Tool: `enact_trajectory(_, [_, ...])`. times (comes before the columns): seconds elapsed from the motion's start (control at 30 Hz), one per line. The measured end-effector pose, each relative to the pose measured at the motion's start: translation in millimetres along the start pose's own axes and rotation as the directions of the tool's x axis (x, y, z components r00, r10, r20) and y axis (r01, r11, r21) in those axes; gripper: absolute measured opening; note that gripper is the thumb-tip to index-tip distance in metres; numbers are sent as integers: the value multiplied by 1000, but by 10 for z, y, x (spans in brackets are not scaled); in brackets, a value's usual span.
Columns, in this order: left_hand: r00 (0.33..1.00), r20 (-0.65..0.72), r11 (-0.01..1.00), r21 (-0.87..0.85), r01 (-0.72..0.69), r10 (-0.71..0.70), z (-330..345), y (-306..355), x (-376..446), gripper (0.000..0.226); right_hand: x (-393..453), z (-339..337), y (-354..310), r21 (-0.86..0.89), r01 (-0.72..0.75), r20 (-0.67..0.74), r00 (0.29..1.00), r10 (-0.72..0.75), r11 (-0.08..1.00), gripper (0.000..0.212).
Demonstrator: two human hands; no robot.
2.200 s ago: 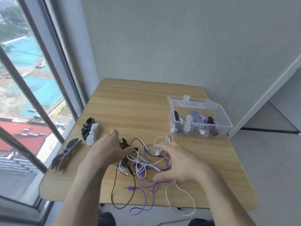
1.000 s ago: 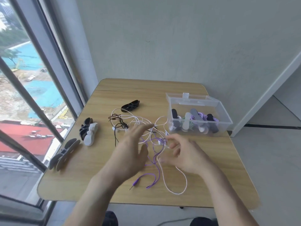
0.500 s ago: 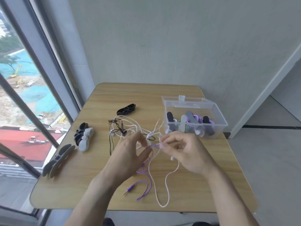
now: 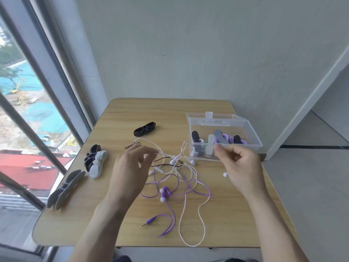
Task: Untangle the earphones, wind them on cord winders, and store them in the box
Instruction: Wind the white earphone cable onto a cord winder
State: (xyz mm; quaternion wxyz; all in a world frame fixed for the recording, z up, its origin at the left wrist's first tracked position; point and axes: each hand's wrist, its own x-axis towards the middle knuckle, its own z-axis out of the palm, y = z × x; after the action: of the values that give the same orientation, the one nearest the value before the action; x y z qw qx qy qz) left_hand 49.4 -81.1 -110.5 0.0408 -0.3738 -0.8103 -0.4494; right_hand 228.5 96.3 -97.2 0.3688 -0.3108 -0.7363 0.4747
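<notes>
A tangle of white, purple and dark earphone cords (image 4: 175, 178) lies on the wooden table (image 4: 236, 214). My left hand (image 4: 130, 171) pinches a white cord and lifts it above the tangle. My right hand (image 4: 239, 167) pinches the same white cord farther right, in front of the clear box (image 4: 251, 129); a white earbud (image 4: 225, 174) hangs beside it. The purple earbuds (image 4: 164, 193) and purple plug (image 4: 149, 221) lie on the table. The box holds several wound winders. Empty winders lie at left: black (image 4: 145, 128), black and white (image 4: 96, 162), grey (image 4: 65, 189).
A window with dark bars runs along the table's left edge. A grey wall stands behind the table. The box's lid stands up at its back. Floor shows to the right of the table.
My hands have moved apart, stretching the white cord between them, the right one toward the box. The purple earbuds and part of the tangle now lie lower on the table.
</notes>
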Motion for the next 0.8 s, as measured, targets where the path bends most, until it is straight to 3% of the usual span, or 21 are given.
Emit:
enact_trajectory(0.1, [992,-124,993,-116,3,-18,-62,148,-16,19,10,7,-43,-14,-7,21,1000,7,1000,42])
enact_trajectory(0.2, [987,-157,988,-146,-44,21,-49,247,-60,19,-11,82,-11,-9,54,54,997,-53,999,44])
enact_trajectory(0.27, [998,-66,965,-262,-25,8,-24,306,-94,17,-77,173,-29,25,175,94,980,-176,984,49])
enact_trajectory(0.37, [994,100,936,-351,-2,40,22,423,-167,19,-187,354,-93,66,222,329,916,-231,973,69])
enact_trajectory(0.47, [983,174,934,-357,16,50,47,455,-198,18,-237,482,-131,81,119,473,869,-143,990,45])
enact_trajectory(0.6, [967,252,952,-302,45,34,-1,387,-147,11,-224,480,-82,53,104,436,892,-117,993,12])
enact_trajectory(0.7, [949,312,958,-284,44,49,-64,382,-110,8,-249,518,-85,56,135,354,924,-146,989,8])
enact_trajectory(0.8, [957,285,962,-272,30,51,-114,393,-103,9,-269,559,-94,112,105,313,940,-135,988,10])
